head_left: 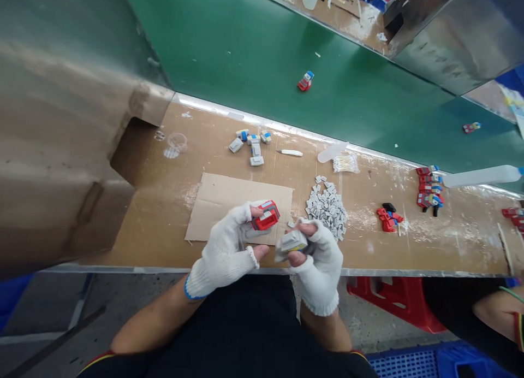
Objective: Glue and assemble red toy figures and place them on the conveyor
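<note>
My left hand (227,247), in a white knit glove with bare fingertips, holds a red and grey plastic toy part (267,216) with a hollow facing up. Close beside it, my gloved right hand (317,258) grips a light grey plastic toy part (293,241) that shows a bit of yellow underneath. The two parts are apart from each other. Both hands are over the near edge of a flat cardboard sheet (241,195). Right behind my right hand lies a pile of small grey plastic pieces (327,208).
Several grey, blue and yellow parts (256,148) lie behind the cardboard, near a white-handled pointed tool (290,153) and a bag of cotton swabs (346,163). Red toy assemblies (429,189) stand further right. A green belt (262,55) runs behind. A metal panel (61,121) borders the left.
</note>
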`<action>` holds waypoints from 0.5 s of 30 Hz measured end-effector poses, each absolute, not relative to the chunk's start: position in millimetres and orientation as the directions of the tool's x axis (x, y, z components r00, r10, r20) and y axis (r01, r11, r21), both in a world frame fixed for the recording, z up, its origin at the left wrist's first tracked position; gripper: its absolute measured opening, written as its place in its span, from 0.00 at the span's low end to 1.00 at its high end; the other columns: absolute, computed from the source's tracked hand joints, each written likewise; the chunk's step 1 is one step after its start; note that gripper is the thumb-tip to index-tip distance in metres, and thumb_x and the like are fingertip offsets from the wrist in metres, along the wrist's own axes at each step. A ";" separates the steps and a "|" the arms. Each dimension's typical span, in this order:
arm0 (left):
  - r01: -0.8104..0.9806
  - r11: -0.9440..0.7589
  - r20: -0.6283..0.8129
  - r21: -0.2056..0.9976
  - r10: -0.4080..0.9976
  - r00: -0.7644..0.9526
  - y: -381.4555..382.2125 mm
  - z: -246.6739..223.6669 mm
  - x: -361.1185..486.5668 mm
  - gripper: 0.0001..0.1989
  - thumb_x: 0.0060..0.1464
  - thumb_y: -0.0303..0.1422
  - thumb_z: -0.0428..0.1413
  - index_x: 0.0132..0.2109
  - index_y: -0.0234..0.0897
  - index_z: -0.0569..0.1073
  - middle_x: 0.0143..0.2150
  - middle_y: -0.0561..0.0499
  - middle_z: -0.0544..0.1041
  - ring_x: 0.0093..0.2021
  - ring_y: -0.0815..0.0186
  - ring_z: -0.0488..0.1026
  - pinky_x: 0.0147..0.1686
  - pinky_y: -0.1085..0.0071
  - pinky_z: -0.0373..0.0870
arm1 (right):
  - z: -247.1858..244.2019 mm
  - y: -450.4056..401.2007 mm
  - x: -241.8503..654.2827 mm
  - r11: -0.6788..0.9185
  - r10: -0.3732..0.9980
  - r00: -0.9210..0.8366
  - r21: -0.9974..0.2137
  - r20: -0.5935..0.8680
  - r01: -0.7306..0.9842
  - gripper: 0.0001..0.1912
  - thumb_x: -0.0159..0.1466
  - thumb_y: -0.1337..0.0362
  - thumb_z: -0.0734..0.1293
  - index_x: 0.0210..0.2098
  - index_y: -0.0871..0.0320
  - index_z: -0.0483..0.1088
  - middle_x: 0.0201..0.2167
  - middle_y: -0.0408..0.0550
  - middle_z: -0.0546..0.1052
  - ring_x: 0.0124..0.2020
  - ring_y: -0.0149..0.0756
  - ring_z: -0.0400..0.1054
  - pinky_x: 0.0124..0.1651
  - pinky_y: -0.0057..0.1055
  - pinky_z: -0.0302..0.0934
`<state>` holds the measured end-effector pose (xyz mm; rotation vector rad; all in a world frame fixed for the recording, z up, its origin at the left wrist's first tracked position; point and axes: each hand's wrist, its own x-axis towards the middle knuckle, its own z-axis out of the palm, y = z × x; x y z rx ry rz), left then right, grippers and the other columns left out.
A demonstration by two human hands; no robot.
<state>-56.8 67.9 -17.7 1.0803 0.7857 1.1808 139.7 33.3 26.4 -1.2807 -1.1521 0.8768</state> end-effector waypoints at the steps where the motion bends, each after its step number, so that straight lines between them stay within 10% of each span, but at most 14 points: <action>1: -0.317 0.012 0.064 0.948 0.972 0.228 64.4 -19.6 -55.3 0.28 0.63 0.36 0.79 0.65 0.42 0.81 0.70 0.37 0.87 0.65 0.46 0.91 0.65 0.53 0.92 | 22.4 30.5 137.3 0.122 0.955 0.250 -0.979 0.160 0.161 0.17 0.70 0.47 0.84 0.51 0.47 0.85 0.40 0.45 0.86 0.35 0.40 0.84 0.38 0.36 0.84; 15: 0.003 -0.468 0.461 0.884 0.873 0.158 54.2 -35.2 -52.2 0.37 0.64 0.25 0.74 0.76 0.50 0.76 0.77 0.36 0.82 0.76 0.41 0.82 0.77 0.44 0.82 | 4.2 19.4 123.5 0.132 0.924 0.265 -0.882 0.274 0.451 0.14 0.72 0.50 0.81 0.51 0.49 0.82 0.39 0.44 0.84 0.31 0.38 0.80 0.35 0.35 0.79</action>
